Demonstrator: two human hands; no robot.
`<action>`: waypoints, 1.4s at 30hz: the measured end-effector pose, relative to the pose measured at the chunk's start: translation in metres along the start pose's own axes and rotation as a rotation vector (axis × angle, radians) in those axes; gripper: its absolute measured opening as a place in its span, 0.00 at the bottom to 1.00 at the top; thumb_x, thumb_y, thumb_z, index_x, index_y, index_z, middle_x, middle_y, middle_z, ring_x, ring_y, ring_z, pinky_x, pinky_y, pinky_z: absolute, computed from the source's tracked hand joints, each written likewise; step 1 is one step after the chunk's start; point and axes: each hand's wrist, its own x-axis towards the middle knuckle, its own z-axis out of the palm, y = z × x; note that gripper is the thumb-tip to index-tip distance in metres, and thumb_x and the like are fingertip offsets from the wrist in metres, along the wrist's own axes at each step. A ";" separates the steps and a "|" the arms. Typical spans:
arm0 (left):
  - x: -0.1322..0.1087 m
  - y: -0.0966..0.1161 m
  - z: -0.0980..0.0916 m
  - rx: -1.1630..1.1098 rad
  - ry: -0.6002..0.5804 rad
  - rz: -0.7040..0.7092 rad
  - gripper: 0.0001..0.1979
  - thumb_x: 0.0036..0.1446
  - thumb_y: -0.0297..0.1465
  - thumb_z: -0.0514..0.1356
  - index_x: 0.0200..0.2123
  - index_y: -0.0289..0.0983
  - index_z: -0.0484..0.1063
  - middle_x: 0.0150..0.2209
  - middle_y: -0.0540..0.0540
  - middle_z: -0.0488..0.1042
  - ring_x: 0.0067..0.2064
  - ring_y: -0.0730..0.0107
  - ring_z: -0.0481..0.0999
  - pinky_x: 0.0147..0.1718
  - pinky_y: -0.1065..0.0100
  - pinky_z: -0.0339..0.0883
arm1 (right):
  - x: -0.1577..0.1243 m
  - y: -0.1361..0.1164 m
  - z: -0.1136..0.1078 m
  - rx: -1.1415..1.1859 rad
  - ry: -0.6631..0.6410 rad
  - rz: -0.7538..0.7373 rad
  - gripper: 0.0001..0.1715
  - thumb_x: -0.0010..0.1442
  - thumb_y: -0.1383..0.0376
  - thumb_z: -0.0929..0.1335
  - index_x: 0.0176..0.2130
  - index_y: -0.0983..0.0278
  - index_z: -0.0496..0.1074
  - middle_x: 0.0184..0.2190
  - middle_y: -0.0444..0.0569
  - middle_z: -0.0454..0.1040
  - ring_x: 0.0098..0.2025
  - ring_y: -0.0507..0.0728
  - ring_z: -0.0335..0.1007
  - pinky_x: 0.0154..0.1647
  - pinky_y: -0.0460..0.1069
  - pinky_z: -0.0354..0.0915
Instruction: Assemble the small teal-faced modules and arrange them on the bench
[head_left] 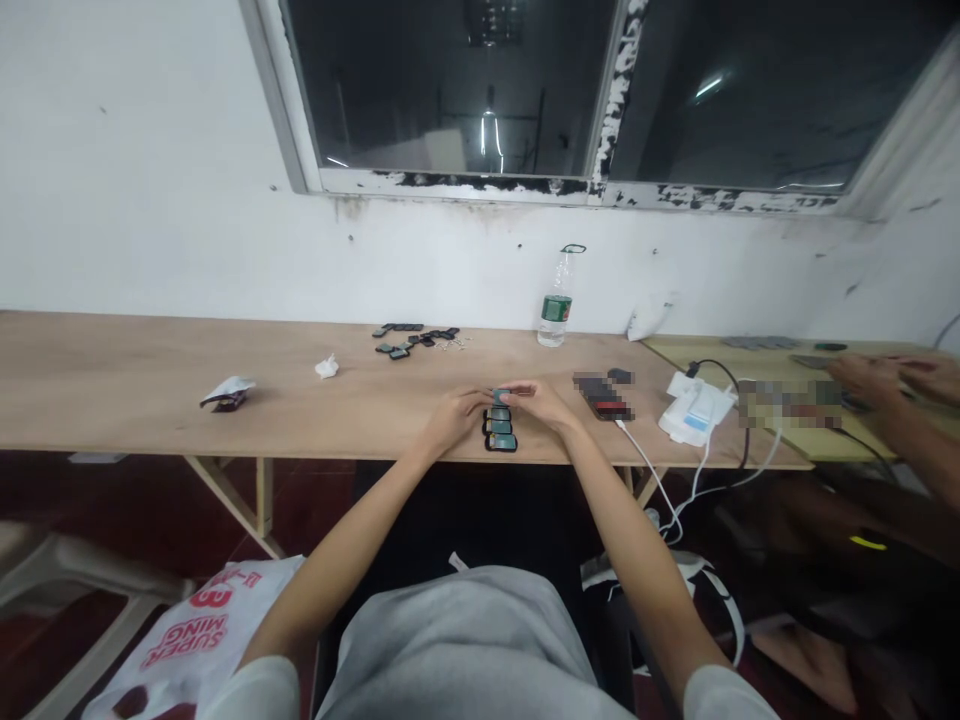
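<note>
Several small flat black pieces with grey, screen-like faces lie in a short column near the table's front edge, the closest one (501, 441) fully in sight. At the far end of this column, my right hand (544, 402) pinches another small grey-faced piece (501, 397) between thumb and fingers. My left hand (457, 415) closes on the same piece from the left, its fingertips at the piece's far edge. Fingers partly cover that piece, and its exact kind is too small to make out.
Further back lie a loose group of similar pieces (399, 352), crumpled tissue (327, 367) and a small packet (228, 393). A water bottle (555, 315) stands by the wall. Rightward are a phone (600, 395) on a cable, a white box (694, 410) and another person's hands (870, 380).
</note>
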 end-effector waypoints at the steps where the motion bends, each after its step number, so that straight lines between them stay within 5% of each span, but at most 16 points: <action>1: 0.000 0.000 0.000 0.013 -0.006 0.005 0.11 0.67 0.28 0.57 0.43 0.40 0.81 0.46 0.44 0.81 0.47 0.62 0.81 0.50 0.60 0.75 | 0.000 0.000 0.000 0.002 -0.004 0.000 0.27 0.48 0.52 0.79 0.45 0.64 0.83 0.43 0.54 0.83 0.44 0.62 0.78 0.51 0.56 0.70; 17: -0.003 -0.002 0.000 -0.040 0.047 -0.006 0.11 0.67 0.29 0.57 0.43 0.41 0.81 0.48 0.43 0.81 0.48 0.62 0.81 0.51 0.60 0.75 | -0.002 -0.007 0.001 0.081 -0.018 0.052 0.25 0.48 0.54 0.79 0.43 0.65 0.83 0.40 0.53 0.83 0.38 0.57 0.76 0.43 0.51 0.70; 23: 0.004 0.002 -0.002 -0.165 0.116 -0.219 0.05 0.59 0.31 0.65 0.35 0.39 0.83 0.45 0.41 0.80 0.47 0.58 0.80 0.52 0.56 0.74 | -0.002 -0.008 -0.001 0.111 -0.047 0.069 0.27 0.45 0.54 0.80 0.43 0.65 0.83 0.39 0.52 0.83 0.40 0.59 0.77 0.47 0.54 0.70; 27: 0.004 0.004 -0.002 -0.361 0.047 -0.423 0.04 0.52 0.32 0.69 0.30 0.37 0.82 0.47 0.39 0.81 0.47 0.53 0.80 0.52 0.54 0.73 | -0.005 -0.011 0.000 0.098 -0.084 0.062 0.27 0.44 0.53 0.80 0.42 0.64 0.83 0.41 0.53 0.84 0.42 0.62 0.78 0.51 0.57 0.70; 33: 0.004 0.001 0.001 -0.628 0.038 -0.601 0.15 0.40 0.32 0.74 0.29 0.36 0.72 0.30 0.46 0.79 0.36 0.59 0.81 0.39 0.60 0.76 | -0.007 -0.020 0.003 -0.010 -0.182 -0.008 0.29 0.49 0.52 0.78 0.47 0.64 0.82 0.46 0.54 0.82 0.48 0.64 0.78 0.54 0.58 0.70; 37: 0.005 0.002 0.004 -0.615 0.026 -0.523 0.22 0.45 0.34 0.73 0.42 0.37 0.71 0.42 0.42 0.79 0.45 0.58 0.80 0.45 0.58 0.75 | 0.000 -0.017 -0.002 -0.137 -0.059 -0.078 0.23 0.52 0.55 0.76 0.45 0.65 0.81 0.43 0.55 0.83 0.45 0.63 0.78 0.51 0.57 0.71; 42: 0.000 0.007 0.003 -0.289 -0.122 -0.396 0.22 0.58 0.38 0.66 0.54 0.40 0.71 0.55 0.40 0.75 0.56 0.54 0.75 0.54 0.55 0.71 | 0.004 -0.001 -0.027 -0.350 0.288 -0.060 0.18 0.53 0.59 0.74 0.42 0.66 0.75 0.40 0.55 0.80 0.42 0.60 0.76 0.47 0.54 0.71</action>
